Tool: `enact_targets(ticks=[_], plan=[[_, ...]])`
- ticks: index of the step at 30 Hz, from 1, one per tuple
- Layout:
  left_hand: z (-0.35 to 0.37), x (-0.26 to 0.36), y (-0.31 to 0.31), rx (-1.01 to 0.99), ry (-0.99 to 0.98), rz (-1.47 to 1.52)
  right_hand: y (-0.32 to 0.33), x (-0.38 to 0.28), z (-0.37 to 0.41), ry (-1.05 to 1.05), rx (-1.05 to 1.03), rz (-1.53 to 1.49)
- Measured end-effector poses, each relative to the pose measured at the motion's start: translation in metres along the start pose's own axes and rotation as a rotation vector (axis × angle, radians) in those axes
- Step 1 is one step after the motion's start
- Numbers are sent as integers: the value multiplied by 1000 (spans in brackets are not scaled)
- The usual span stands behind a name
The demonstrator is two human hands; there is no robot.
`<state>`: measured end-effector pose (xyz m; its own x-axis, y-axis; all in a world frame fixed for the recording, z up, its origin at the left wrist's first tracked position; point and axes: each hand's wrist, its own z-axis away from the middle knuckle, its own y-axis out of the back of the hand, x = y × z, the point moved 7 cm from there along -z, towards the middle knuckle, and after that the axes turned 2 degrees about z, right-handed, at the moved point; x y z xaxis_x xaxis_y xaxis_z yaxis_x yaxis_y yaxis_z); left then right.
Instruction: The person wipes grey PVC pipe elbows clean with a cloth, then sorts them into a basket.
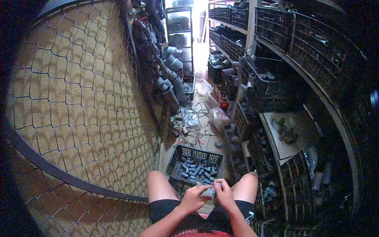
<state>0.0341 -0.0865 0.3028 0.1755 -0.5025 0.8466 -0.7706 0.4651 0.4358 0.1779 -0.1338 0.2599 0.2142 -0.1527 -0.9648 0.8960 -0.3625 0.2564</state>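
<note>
Above my lap, my left hand is closed around a grey pipe fitting. My right hand is closed on the fitting's right end, its bent fingers and thumb touching it. Something pale shows at the top of my left hand, too small to make out. Just beyond my hands, between my knees, a black plastic crate stands on the floor. Several short grey pipe fittings lie loose inside it.
A chain-link fence runs along the left. Shelves with black crates line the right. Large grey pipe fittings are stacked at the far left. Cords, plastic bags and loose pieces lie on the floor beyond the crate.
</note>
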Motion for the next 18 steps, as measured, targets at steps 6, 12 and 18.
enact_targets(ticks=[6, 12, 18], plan=[[-3, -11, 7, -102, 191, 205, 10, -1, 4, -38, -114, -368], [6, -21, -1, -12, 247, 231, 7, 6, 10, -65, -164, -423], [3, -14, 10, 42, 119, 44, -7, 3, 10, 11, -121, -663]])
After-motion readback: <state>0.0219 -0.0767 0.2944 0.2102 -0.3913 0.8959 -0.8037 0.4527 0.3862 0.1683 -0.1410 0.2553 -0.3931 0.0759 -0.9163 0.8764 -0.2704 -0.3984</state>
